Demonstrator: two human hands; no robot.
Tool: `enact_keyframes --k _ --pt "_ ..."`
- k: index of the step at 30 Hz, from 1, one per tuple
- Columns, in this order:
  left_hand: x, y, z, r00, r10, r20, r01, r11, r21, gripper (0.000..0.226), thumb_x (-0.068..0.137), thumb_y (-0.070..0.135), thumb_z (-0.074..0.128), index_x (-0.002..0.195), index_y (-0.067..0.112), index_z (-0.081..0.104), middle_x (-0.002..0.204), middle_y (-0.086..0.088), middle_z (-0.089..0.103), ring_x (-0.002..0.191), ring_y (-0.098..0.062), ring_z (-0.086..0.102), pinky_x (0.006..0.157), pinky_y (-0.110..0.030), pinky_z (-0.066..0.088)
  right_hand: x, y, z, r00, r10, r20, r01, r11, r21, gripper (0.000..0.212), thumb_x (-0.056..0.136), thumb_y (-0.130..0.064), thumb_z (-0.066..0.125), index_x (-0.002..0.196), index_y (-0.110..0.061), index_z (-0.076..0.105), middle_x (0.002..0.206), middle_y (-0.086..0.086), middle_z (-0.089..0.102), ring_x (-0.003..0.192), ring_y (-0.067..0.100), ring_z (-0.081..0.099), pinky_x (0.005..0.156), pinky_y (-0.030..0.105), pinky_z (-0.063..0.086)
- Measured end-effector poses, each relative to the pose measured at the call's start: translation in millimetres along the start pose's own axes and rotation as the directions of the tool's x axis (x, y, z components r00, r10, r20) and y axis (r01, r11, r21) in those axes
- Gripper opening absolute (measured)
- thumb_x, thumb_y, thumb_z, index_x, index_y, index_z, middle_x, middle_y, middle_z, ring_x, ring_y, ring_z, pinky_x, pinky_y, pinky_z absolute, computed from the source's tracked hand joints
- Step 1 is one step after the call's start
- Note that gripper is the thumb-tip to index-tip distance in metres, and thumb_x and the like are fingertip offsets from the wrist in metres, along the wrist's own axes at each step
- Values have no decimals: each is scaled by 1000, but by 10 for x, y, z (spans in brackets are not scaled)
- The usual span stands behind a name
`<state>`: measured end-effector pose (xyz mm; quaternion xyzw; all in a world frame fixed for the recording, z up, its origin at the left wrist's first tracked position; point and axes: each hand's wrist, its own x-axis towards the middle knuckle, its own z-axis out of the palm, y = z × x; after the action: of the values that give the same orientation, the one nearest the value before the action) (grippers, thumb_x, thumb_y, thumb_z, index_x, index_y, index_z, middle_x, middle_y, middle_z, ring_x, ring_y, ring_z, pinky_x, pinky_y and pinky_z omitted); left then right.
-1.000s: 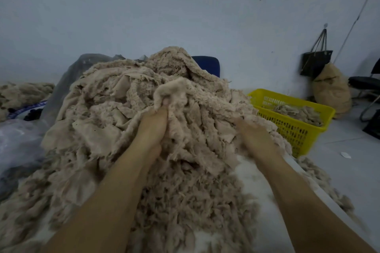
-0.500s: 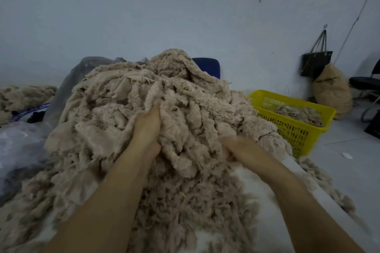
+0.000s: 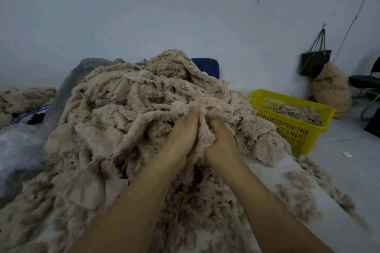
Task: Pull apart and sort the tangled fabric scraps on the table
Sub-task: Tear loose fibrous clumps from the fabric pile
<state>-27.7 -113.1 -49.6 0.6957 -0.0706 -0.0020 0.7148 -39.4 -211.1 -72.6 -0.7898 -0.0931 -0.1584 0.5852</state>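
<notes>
Head view: one pale wall [image 3: 185, 16] fills the upper half. Below it, one big heap [image 3: 127, 113] of beige scraps, tangled and frayed, covers most of the one white table [image 3: 273, 172] and rises to a peak at mid-frame.

Two bare forearms reach in from the bottom edge. The left hand [image 3: 181, 135] and right hand [image 3: 222, 139] sit close together on the heap's near right slope, with a strip of cloth running up between them. The left hand's fingers are closed on a bunched fold of the heap, one fingertip showing at the top. The right hand's fingers are buried in the cloth, so its grip cannot be told.

One sheet of clear plastic [image 3: 18, 146] lies at the left. One yellow basket [image 3: 292, 129] stands on the floor at the right, part-filled with the same scraps. A second, smaller pile [image 3: 22, 98] lies far left. One tan sack [image 3: 331, 90] leans against the wall. Two chairs show: a blue chair [image 3: 207, 65] behind the heap, a black chair [image 3: 366, 80] at the right edge. One black bag [image 3: 314, 61] hangs above the sack. A few loose tufts [image 3: 298, 181] dot the table's right side.
</notes>
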Motion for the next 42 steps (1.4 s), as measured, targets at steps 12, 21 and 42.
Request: enact_keyframes --k 12,21,42 --pt "27 8 -146 993 89 79 -91 995 32 36 97 16 53 75 30 78 81 5 76 87 -19 68 82 -36 53 50 94 -106 967 127 221 -203 909 365 28 100 -48 47 85 -43 70 92 -9 73 92 18 65 82 31 53" --pt "108 490 -401 993 -51 -109 -30 771 -636 47 106 24 39 60 22 47 49 9 34 43 -7 39 53 -19 45 -71 310 46 978 -31 206 78 971 -227 21 99 -23 48 118 -32 54 87 -6 62 72 5 55 55 7 37" --pt "11 292 -89 1000 -30 6 30 958 -286 43 95 40 61 57 21 68 57 -1 62 52 -14 61 51 -25 52 -18 -41 -231 961 -27 275 -26 982 186 76 70 -79 63 137 -52 40 132 -29 51 118 5 59 91 35 55"
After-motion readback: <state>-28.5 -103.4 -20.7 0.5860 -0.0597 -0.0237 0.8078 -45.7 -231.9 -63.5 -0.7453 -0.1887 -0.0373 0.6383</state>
